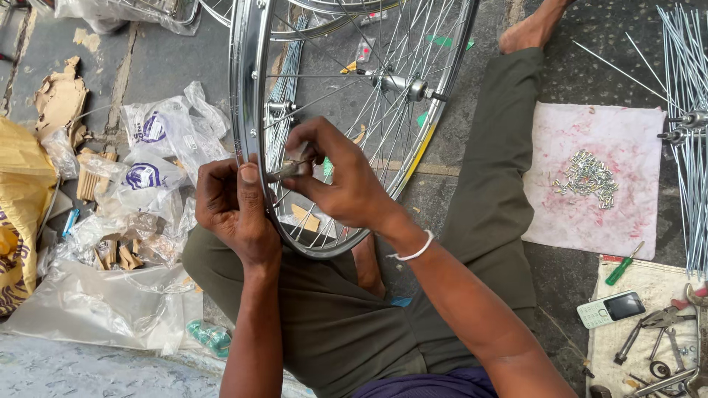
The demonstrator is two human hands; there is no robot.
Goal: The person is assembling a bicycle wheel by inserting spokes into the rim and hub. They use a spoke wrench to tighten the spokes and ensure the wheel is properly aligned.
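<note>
Chrome bicycle wheel rim [247, 88] stands upright at frame centre; left hand [232, 210] clamps its edge, right hand [335, 180] just beside pinches a small spoke tool [289, 169].

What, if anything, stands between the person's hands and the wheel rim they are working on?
Nothing visible does. The left hand already grips the silver wheel rim from outside, and the right hand reaches in among the spokes, pinching a small metal piece right at the rim beside the left thumb.

Stone floor [582, 66]: pink cloth [590, 221], plastic bags [147, 147], cardboard scraps [59, 96], loose spokes [686, 110].
</note>
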